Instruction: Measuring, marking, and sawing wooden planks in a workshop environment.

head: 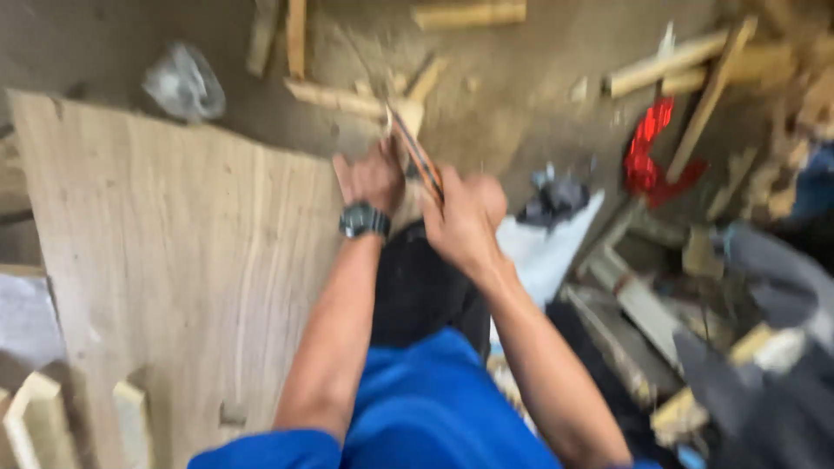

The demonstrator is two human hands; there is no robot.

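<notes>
A: Item one, largest?
B: Plywood sheet (174,252), flat, pale, grained, lying left of your arms.
A: Next?
B: Your right hand (465,221), fist closed round a slim orange-and-dark tool (419,156), blurred, slanting up between both hands.
A: Last?
B: Your left hand (373,178), watch-banded, curled at the tool's upper part; grip unclear.
</notes>
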